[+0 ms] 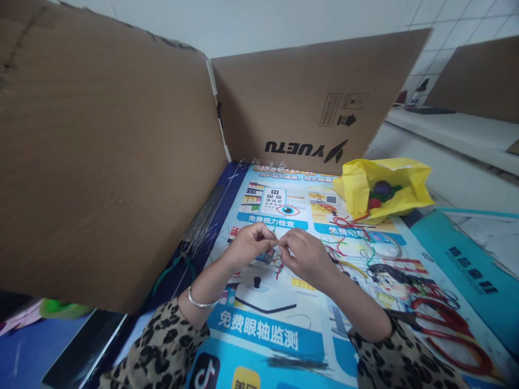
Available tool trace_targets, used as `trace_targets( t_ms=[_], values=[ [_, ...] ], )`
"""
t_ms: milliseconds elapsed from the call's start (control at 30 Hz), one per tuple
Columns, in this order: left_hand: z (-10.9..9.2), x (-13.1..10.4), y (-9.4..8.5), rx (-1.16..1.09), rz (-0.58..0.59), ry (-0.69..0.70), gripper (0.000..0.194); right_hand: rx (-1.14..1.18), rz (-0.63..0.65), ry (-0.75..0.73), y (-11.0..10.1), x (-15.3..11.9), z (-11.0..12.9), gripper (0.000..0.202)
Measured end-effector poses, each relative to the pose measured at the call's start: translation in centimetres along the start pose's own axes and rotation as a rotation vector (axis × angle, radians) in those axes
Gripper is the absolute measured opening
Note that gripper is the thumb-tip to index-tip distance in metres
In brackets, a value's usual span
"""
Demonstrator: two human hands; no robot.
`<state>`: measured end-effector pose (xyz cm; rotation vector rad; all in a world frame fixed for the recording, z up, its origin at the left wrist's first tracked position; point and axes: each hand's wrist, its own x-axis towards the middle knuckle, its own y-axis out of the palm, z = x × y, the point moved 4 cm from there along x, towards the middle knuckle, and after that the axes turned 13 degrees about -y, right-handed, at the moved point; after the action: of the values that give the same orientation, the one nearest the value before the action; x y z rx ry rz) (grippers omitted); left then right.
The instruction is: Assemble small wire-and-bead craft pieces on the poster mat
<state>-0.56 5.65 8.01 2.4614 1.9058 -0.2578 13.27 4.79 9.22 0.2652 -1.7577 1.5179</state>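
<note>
My left hand point(253, 246) and my right hand point(304, 256) meet over the middle of the printed poster point(263, 292), fingertips nearly touching. Both pinch something small and thin that is too small to name. A bit of green thread shows above the fingertips, and a short red thread point(279, 271) hangs below them. More red and green threads point(338, 243) lie to the right of my right hand. Near the bottom of the poster rests a bundle of short dark wires point(298, 362).
Cardboard panels point(109, 151) stand at the left and back. A yellow bag point(357, 189) holding yarn balls is at the back right. Red-handled scissors point(458, 329) lie at the right. Long thin wires point(205, 216) and teal-handled pliers point(168, 275) are at the left.
</note>
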Motion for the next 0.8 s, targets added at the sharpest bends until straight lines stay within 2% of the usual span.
trace_targets(
  t_ms=[200,333,433,633,800],
  values=[
    [-0.6,-0.1,-0.4,0.230,-0.086,0.128,0.009,0.171,-0.013,0.025,-0.1,-0.2,-0.5,0.012],
    [-0.5,-0.2,-0.2,0.169,-0.042,0.175,0.008,0.286,-0.090,0.157,-0.1,-0.4,-1.1,0.014],
    [-0.4,-0.3,0.1,0.143,-0.013,0.227,0.008,0.374,-0.096,0.239,0.1,-0.4,-1.4,0.014],
    [-0.6,-0.4,0.0,0.260,-0.109,0.326,0.010,0.501,-0.058,0.365,0.3,-0.3,-1.6,0.012],
    [-0.8,-0.4,0.2,0.311,-0.149,0.357,0.011,0.537,-0.046,0.391,0.4,-0.3,-1.5,0.008]
  ],
)
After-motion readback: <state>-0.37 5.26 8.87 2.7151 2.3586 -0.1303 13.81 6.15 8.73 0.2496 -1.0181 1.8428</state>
